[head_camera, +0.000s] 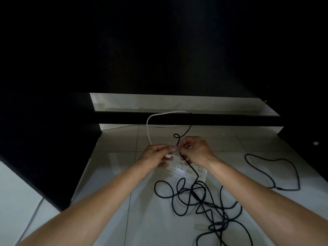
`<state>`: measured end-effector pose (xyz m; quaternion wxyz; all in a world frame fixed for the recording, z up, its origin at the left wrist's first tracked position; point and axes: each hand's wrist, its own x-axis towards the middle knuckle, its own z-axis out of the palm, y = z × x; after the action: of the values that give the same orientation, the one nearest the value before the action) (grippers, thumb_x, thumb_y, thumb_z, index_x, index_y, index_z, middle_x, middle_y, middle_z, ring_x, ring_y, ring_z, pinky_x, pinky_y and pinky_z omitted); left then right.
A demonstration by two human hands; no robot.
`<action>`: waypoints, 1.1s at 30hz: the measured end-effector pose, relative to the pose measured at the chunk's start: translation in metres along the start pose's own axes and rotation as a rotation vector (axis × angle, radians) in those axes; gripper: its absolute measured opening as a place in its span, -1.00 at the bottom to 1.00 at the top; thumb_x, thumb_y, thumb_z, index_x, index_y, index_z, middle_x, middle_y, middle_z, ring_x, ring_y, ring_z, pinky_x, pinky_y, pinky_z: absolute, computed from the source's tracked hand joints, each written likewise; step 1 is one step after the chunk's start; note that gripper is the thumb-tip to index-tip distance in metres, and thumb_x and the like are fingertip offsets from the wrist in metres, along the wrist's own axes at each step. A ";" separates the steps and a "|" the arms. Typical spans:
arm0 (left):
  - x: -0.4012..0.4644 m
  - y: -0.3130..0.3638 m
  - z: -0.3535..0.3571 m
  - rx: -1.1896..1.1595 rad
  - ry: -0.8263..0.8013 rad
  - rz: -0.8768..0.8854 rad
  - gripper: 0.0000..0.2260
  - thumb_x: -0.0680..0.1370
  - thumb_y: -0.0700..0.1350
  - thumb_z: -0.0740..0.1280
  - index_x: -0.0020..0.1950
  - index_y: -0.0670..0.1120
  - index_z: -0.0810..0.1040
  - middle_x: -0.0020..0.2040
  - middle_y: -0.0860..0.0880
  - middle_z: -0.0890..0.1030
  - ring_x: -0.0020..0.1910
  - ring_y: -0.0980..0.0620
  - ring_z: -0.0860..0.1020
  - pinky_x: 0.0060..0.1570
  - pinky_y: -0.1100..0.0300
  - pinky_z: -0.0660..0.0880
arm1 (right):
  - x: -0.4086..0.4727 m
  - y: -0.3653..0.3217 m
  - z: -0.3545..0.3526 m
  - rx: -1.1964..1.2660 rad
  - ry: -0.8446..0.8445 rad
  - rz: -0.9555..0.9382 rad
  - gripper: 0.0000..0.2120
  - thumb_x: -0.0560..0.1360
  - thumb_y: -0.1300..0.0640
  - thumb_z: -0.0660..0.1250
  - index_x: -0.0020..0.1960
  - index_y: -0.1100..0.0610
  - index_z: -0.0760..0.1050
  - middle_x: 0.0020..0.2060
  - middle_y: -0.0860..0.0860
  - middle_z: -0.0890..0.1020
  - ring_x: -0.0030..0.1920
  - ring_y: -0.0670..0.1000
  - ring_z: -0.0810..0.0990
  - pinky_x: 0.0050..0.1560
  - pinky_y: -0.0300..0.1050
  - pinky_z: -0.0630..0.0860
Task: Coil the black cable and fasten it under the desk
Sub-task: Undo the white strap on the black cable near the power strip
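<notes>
The black cable lies in loose tangled loops on the tiled floor in front of me. One strand rises from the tangle to my hands, curls into a small loop above them and runs on up to the black crossbar of the desk. My right hand pinches that strand just below the small loop. My left hand is closed on a small white piece right beside it, fingertips almost touching the right hand's. What the white piece is I cannot tell.
A white power strip lies on the floor under my hands, its white cord arching up to the crossbar. A second black cable loop lies at the right. Dark desk panels stand at left and right. A thin white cord runs along the floor at the left.
</notes>
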<state>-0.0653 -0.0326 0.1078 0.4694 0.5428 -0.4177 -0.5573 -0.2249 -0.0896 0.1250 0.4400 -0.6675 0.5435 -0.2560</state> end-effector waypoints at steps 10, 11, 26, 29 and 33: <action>0.002 -0.006 -0.002 -0.036 0.031 -0.043 -0.88 0.54 -0.06 0.38 0.00 -0.03 0.70 0.01 -0.09 0.68 -0.04 0.00 0.65 0.00 0.08 0.61 | -0.002 -0.003 -0.007 -0.095 -0.093 -0.051 -0.95 0.53 0.24 0.40 -0.11 0.14 0.61 -0.26 0.03 0.65 -0.30 -0.10 0.64 -0.28 -0.13 0.65; 0.001 -0.007 -0.002 -0.041 0.030 -0.047 -0.88 0.55 -0.07 0.38 0.01 -0.04 0.69 0.02 -0.09 0.68 -0.04 0.01 0.65 0.01 0.08 0.61 | -0.003 -0.003 -0.008 -0.098 -0.103 -0.052 -0.96 0.53 0.24 0.40 -0.10 0.15 0.62 -0.26 0.03 0.65 -0.30 -0.11 0.65 -0.28 -0.13 0.66; 0.001 -0.002 0.001 -0.091 0.025 -0.148 -0.86 0.59 -0.11 0.31 0.02 -0.07 0.66 -0.08 -0.05 0.70 -0.11 0.08 0.62 -0.16 0.21 0.55 | -0.005 -0.002 -0.001 0.103 -0.054 0.079 -0.93 0.49 0.22 0.46 -0.05 0.21 0.62 -0.19 0.13 0.71 -0.22 0.00 0.68 -0.18 -0.11 0.66; 0.001 -0.004 0.003 -0.106 0.028 -0.153 -0.90 0.56 -0.14 0.37 0.02 -0.07 0.66 -0.02 -0.08 0.71 -0.08 0.08 0.62 -0.17 0.22 0.54 | -0.005 -0.002 0.001 0.130 -0.057 0.082 -0.92 0.50 0.21 0.46 -0.05 0.22 0.63 -0.12 0.16 0.72 -0.18 0.03 0.69 -0.15 -0.11 0.66; 0.002 -0.004 0.001 -0.099 0.039 -0.143 -0.90 0.53 -0.13 0.41 0.02 -0.07 0.67 0.00 -0.06 0.72 0.01 0.04 0.63 -0.17 0.23 0.54 | -0.005 0.001 0.000 0.176 -0.076 0.073 -0.90 0.51 0.23 0.45 -0.01 0.25 0.64 -0.13 0.15 0.71 -0.18 0.03 0.69 -0.13 -0.13 0.66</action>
<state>-0.0668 -0.0337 0.1033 0.4627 0.5581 -0.3409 -0.5986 -0.2265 -0.0853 0.1246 0.5263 -0.6152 0.5257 -0.2613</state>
